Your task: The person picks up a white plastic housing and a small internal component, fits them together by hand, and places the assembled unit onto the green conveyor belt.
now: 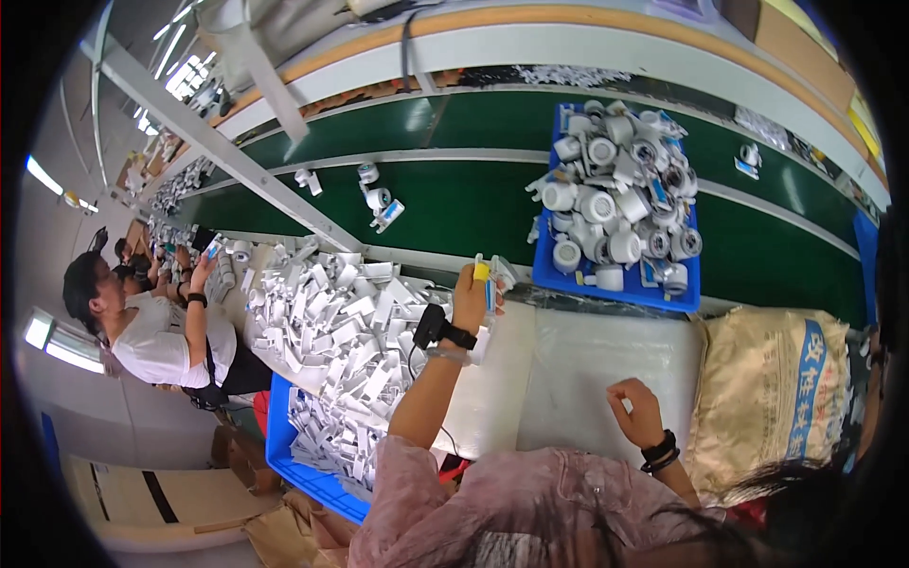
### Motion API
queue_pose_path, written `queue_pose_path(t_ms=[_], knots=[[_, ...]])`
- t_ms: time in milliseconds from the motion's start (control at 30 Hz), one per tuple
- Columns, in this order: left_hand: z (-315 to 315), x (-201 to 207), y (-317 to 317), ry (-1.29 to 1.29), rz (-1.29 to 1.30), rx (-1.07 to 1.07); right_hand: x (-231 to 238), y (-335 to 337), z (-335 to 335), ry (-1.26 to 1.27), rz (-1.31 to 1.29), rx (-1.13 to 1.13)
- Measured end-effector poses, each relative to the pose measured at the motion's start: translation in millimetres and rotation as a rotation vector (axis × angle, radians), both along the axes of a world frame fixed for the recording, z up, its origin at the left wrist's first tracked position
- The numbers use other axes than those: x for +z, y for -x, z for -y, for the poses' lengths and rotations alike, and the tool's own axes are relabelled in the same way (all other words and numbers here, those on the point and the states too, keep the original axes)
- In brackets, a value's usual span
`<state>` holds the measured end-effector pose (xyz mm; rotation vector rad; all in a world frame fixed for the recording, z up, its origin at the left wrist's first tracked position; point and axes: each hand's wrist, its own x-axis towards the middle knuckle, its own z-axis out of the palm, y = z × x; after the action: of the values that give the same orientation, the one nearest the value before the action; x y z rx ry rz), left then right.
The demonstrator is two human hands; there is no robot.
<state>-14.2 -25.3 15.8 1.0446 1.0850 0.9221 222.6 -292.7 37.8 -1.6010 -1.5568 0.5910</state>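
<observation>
My left hand, wearing a dark wrist strap with a small black device, is raised at the belt's near edge. Its fingers are closed around a white plastic part with a yellow piece and a blue label; the hand covers much of it. Over the wrapped worktop, my right hand is loosely curled, and I see nothing in it. Left of my left arm lies a large heap of white plastic pieces. Beyond the worktop, a blue crate is piled with round white fittings.
The green conveyor belt runs across, carrying a few loose fittings. A blue bin of white pieces stands lower left. A brown sack lies at the right. A metal post slants at left; a co-worker stands beyond the heap.
</observation>
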Motion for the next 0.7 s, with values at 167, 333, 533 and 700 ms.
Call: queue_pose_path(t_ms=[167,333,533,700], knots=[[-102.8,-31.6,15.7,-0.116,0.092,0.136,-36.0,7.0,-7.9,0.229,0.018,0.127],[-170.8,-107.4,71.0,-0.998,-0.572,-0.04,-69.5,19.6,-23.3,0.402,0.036,0.217],[-247.0,-123.5,144.9,-0.284,-0.639,0.395,-107.4,13.6,-28.1,0.815,-0.444,-0.167],[-315.5,-127.7,182.7,-0.18,-1.058,0.617,-97.9,7.3,-43.1,1.071,-0.537,-0.27]])
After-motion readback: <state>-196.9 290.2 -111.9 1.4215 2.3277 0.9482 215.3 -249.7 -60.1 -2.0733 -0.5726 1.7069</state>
